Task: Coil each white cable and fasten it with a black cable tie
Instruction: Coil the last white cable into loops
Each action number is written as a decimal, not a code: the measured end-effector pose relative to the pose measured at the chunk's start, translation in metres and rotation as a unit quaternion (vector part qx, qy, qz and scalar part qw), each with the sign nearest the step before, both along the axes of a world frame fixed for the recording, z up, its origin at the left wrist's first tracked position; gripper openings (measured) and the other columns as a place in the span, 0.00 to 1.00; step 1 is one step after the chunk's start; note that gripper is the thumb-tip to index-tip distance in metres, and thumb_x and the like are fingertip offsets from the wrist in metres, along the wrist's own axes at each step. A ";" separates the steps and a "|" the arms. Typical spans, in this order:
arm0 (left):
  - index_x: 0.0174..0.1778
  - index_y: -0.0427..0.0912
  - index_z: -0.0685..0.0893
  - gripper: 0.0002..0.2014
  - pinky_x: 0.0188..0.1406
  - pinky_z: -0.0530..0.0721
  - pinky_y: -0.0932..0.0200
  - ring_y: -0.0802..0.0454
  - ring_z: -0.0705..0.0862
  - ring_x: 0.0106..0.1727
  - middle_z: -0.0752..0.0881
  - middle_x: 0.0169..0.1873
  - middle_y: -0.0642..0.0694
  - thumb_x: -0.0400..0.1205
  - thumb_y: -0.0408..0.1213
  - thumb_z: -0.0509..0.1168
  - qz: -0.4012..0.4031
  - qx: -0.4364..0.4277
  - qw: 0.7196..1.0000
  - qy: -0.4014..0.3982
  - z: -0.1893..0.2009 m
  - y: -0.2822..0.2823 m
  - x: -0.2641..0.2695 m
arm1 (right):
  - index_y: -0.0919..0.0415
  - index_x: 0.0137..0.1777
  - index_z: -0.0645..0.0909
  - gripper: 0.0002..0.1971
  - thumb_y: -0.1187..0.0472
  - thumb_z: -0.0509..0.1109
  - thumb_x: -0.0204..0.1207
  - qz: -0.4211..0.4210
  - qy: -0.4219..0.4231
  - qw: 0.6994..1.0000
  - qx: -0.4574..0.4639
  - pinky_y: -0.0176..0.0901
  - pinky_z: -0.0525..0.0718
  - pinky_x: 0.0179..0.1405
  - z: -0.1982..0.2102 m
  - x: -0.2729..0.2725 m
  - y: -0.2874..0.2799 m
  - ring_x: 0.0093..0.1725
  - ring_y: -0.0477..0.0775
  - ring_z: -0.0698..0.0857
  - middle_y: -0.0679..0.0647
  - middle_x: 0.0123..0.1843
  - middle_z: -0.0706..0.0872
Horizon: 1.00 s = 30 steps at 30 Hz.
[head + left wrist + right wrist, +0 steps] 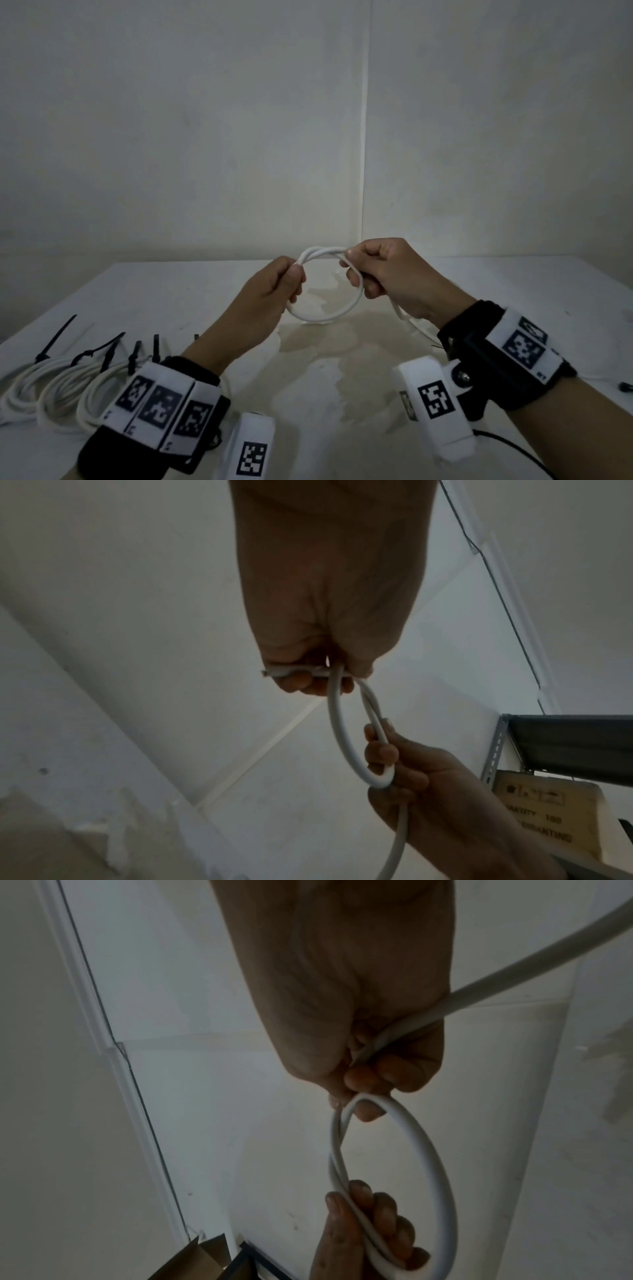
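A white cable (329, 313) is bent into a small loop, held above the white table (205, 294) between both hands. My left hand (291, 279) pinches the loop's left side, with the cable end (274, 672) poking out past the fingers. On the loop's right side my right hand (356, 270) grips the cable, whose free length (514, 972) trails back past that wrist. The loop (337, 739) shows in the left wrist view, and the loop (435, 1164) also shows in the right wrist view.
Several coiled white cables (51, 394) fastened with black ties (54, 339) lie at the table's left front. A small black item (626, 387) lies at the right edge. Pale walls stand behind the table. A metal shelf (565, 739) and a cardboard box (548, 815) stand off to the side.
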<state>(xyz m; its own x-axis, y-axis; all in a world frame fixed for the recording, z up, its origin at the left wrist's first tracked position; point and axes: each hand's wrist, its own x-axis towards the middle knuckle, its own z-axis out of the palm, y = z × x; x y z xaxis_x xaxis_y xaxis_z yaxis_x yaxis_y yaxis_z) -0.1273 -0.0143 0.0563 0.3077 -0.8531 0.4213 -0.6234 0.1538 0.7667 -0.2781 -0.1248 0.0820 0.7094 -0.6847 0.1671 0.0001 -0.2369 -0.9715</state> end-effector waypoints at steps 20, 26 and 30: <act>0.40 0.35 0.78 0.18 0.46 0.87 0.58 0.51 0.87 0.31 0.81 0.22 0.48 0.86 0.39 0.47 -0.133 0.022 0.890 0.435 0.011 -0.003 -0.010 | 0.64 0.39 0.82 0.12 0.64 0.61 0.81 -0.059 -0.030 0.994 -0.091 0.33 0.70 0.22 -0.005 -0.001 -0.016 0.19 0.44 0.69 0.46 0.21 0.80; 0.36 0.38 0.73 0.17 0.29 0.84 0.66 0.59 0.68 0.18 0.66 0.17 0.53 0.87 0.39 0.48 -0.085 -0.023 0.884 0.459 0.014 -0.015 -0.025 | 0.60 0.38 0.81 0.12 0.64 0.61 0.82 -0.060 -0.054 0.993 -0.088 0.37 0.70 0.24 -0.009 0.002 -0.018 0.20 0.45 0.69 0.46 0.22 0.82; 0.34 0.40 0.73 0.17 0.34 0.74 0.62 0.61 0.65 0.17 0.66 0.16 0.56 0.87 0.39 0.47 -0.042 -0.054 0.906 0.418 0.014 -0.018 -0.016 | 0.53 0.43 0.81 0.10 0.60 0.60 0.82 -0.049 -0.024 0.985 -0.161 0.31 0.71 0.22 -0.015 0.000 -0.022 0.19 0.42 0.70 0.48 0.32 0.85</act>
